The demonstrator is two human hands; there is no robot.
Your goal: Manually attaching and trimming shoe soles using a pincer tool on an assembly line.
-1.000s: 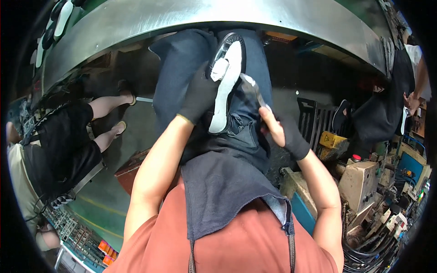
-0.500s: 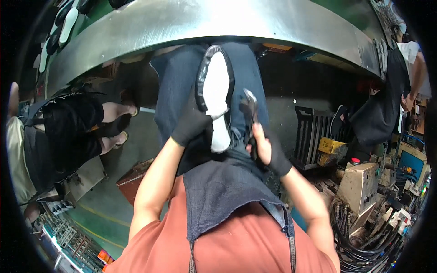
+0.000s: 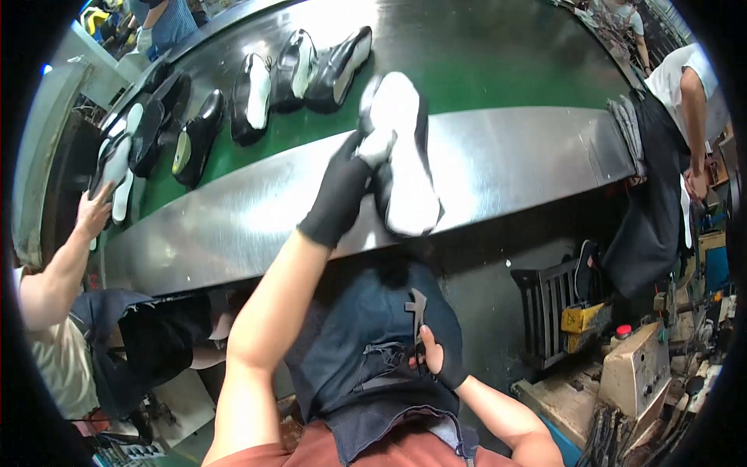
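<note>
My left hand, in a black fingerless glove with white wrapping at the fingers, is closed round a black shoe. Its flat white underside faces up, and a black upper shows along the edges. The shoe hangs over the metal edge of the conveyor. Low over my lap, my right hand, gloved the same way, grips dark metal pincers by the handles, with the hooked head pointing away from me.
A green conveyor belt runs behind a shiny metal ledge. Several black shoes lie on the belt at the left. A co-worker's hand holds a shoe at far left; another person stands right, near a machine.
My left hand has carried the shoe up and away from my lap to the conveyor edge. The pincers have stayed low in my right hand. More of the belt has come into view.
</note>
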